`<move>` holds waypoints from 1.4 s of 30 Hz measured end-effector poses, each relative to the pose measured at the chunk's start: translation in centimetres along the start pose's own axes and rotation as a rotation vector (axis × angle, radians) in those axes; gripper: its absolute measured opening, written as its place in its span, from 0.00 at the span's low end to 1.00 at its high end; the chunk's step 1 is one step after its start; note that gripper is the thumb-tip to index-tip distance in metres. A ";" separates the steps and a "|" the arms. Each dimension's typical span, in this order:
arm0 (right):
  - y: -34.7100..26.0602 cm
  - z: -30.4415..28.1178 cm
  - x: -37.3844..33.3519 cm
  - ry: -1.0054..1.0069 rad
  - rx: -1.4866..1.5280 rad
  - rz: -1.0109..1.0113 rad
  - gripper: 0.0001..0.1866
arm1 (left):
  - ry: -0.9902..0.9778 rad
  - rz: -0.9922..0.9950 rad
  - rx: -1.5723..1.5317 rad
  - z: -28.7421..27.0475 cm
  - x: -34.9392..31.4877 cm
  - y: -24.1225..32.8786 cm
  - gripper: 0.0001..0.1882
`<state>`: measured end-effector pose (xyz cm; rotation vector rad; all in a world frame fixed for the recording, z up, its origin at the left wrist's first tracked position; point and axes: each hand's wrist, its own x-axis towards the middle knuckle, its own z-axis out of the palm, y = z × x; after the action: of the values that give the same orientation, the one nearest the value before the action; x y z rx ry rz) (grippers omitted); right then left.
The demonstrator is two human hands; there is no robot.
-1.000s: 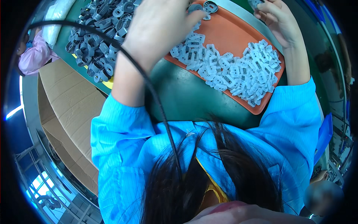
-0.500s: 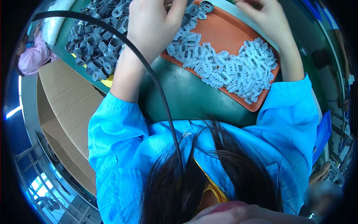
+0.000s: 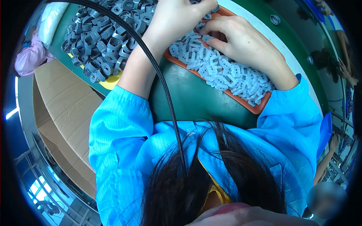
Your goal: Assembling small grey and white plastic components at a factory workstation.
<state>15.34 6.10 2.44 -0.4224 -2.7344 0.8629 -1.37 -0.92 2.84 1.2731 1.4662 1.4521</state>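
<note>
My left hand [image 3: 177, 20] is at the top edge, beside the far left corner of an orange-brown tray [image 3: 252, 108]. Its fingers are bent together; what they hold is hidden, and part of the hand is cut off. Over the tray, my right hand [image 3: 241, 43] reaches into small translucent plastic pieces [image 3: 222, 69] with dark slots. Its thumb and index finger close in at the pile, but whether a piece is gripped is unclear. Left of my left hand lies a heap of grey plastic ring-like parts [image 3: 100, 41]. A few grey parts also lie near my left fingertips.
A black cable [image 3: 156, 71] hangs across the view. An open cardboard box [image 3: 64, 101] stands at the left by the green table [image 3: 181, 100]. Yellow shows under the grey heap [image 3: 111, 81]. A small round thing [image 3: 275, 19] lies beyond the tray. Other people sit nearby.
My right hand has moved left and down, from the tray's far right side into the translucent pieces. My left hand has shifted slightly right.
</note>
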 end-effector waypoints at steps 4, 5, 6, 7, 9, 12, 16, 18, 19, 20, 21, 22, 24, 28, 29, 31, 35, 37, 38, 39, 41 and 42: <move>-0.5 -1.0 -0.9 0.026 -0.186 -0.057 0.05 | 0.033 0.236 0.357 0.1 -0.2 -1.0 0.20; -1.1 -1.7 -0.9 -0.004 -0.206 0.029 0.06 | 0.044 0.301 0.398 -0.1 -0.3 -1.4 0.21; -0.9 -2.2 -1.1 0.060 -0.134 0.074 0.06 | 0.131 0.301 0.395 1.5 -1.6 0.5 0.20; -0.3 -2.7 -1.2 0.123 -0.061 0.118 0.07 | 0.127 0.300 0.396 1.4 -1.4 0.1 0.20; 1.1 -4.1 -1.0 0.272 0.087 0.016 0.07 | 0.085 0.206 0.352 1.4 -0.7 -0.6 0.19; 2.0 -4.7 -0.7 0.308 0.793 0.272 0.04 | 0.082 0.283 0.372 2.6 -0.7 -1.0 0.18; 2.8 -3.4 -0.4 0.364 0.545 0.264 0.07 | 0.125 0.403 0.459 3.0 -0.7 -2.2 0.19; 2.0 -3.6 -0.7 0.381 0.476 0.266 0.07 | 0.129 0.435 0.492 3.1 -0.7 -2.2 0.20; 1.6 -3.6 -0.7 0.394 0.406 0.271 0.07 | 0.130 0.439 0.492 3.2 -0.8 -2.0 0.20; 2.4 -3.1 -0.4 0.417 0.450 0.287 0.07 | 0.140 0.419 0.490 3.3 -0.8 -1.8 0.20; 2.3 -2.9 -0.5 0.415 0.449 0.286 0.07 | 0.152 0.396 0.487 3.5 -0.9 -1.7 0.19; 2.2 -2.7 -0.6 0.433 0.549 0.294 0.07 | 0.155 0.397 0.486 3.6 -1.0 -1.7 0.19; 1.9 -2.5 -0.6 0.438 0.652 0.304 0.07 | 0.150 0.448 0.471 3.4 -1.0 -2.2 0.19; 2.1 -1.7 -0.5 0.509 0.240 0.198 0.10 | 0.140 0.496 0.485 3.1 -1.2 -1.7 0.19; 2.5 -1.5 -0.5 0.648 0.021 0.047 0.11 | 0.110 0.455 0.487 3.3 -1.7 -1.0 0.18; 2.7 -2.3 -0.2 0.580 0.184 0.118 0.12 | 0.083 0.422 0.495 3.1 -1.6 -0.6 0.18; 3.9 -3.0 -0.6 0.236 0.962 0.360 0.09 | 0.056 0.546 0.440 3.1 -1.2 -1.3 0.16; 4.3 -3.2 -0.8 0.222 0.907 0.374 0.07 | 0.062 0.617 0.537 3.0 -1.0 -1.2 0.17; 4.4 -3.3 -0.9 0.223 0.907 0.379 0.07 | 0.059 0.615 0.534 2.8 -0.9 -1.2 0.17; 4.4 -3.3 -0.7 0.178 0.914 0.373 0.07 | -0.024 0.565 0.447 2.2 -0.6 -1.4 0.19; 4.0 -3.6 -0.6 0.128 0.923 0.364 0.07 | -0.101 0.512 0.363 0.7 -0.3 -1.8 0.21; 3.5 -4.2 -0.7 0.036 0.920 0.335 0.09 | -0.233 0.506 0.358 -0.1 0.0 -1.9 0.22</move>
<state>17.99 10.80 3.58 -0.6640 -1.9374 1.9982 -1.79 -0.77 1.00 2.0770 1.3398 1.3121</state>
